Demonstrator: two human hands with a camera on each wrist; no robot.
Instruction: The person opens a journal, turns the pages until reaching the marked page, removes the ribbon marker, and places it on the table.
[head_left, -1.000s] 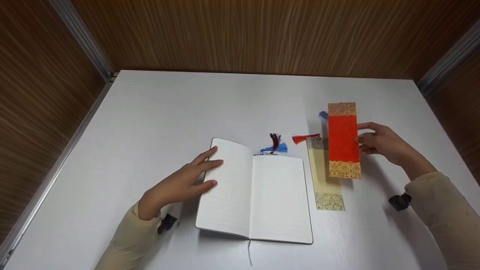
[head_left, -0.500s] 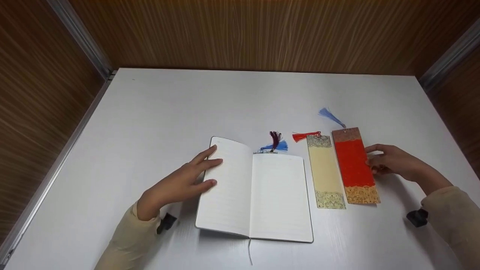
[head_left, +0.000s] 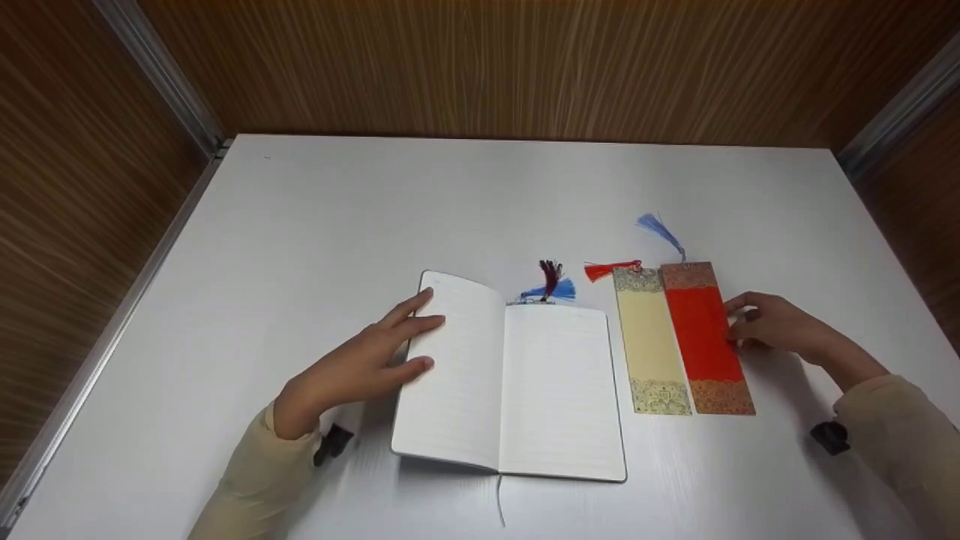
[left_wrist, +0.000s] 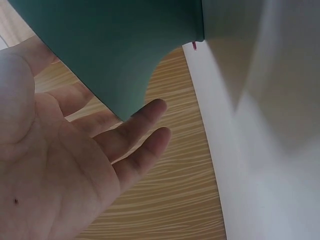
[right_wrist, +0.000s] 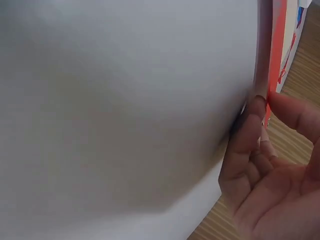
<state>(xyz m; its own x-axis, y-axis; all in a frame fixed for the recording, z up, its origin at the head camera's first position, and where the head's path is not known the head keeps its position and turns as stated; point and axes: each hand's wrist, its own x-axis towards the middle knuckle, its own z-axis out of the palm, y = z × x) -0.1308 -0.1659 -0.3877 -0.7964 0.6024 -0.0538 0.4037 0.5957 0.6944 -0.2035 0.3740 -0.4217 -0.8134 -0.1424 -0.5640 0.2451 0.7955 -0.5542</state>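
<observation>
My left hand (head_left: 367, 364) holds the left side of an open notebook (head_left: 559, 397), with fingers lying on its blank page. In the left wrist view the notebook's green cover (left_wrist: 115, 45) hangs tilted, with part of my hand hidden behind it. My right hand (head_left: 780, 326) pinches the right edge of a red bookmark (head_left: 701, 330) with gold patterned ends and a blue tassel. In the right wrist view, thumb and finger meet on that red bookmark's edge (right_wrist: 276, 55). A cream bookmark (head_left: 651, 337) with a red tassel lies just left of the red one.
Dark red and blue tassels (head_left: 551, 279) stick out above the notebook's top edge. A thin ribbon (head_left: 500, 502) trails from its bottom. The white table (head_left: 360, 202) is bordered by wood-grain panels (head_left: 480, 67) behind and at both sides.
My right hand has lowered the red bookmark beside the cream one, first down and right, then slightly left, closer to it. My left hand stays in place on the notebook.
</observation>
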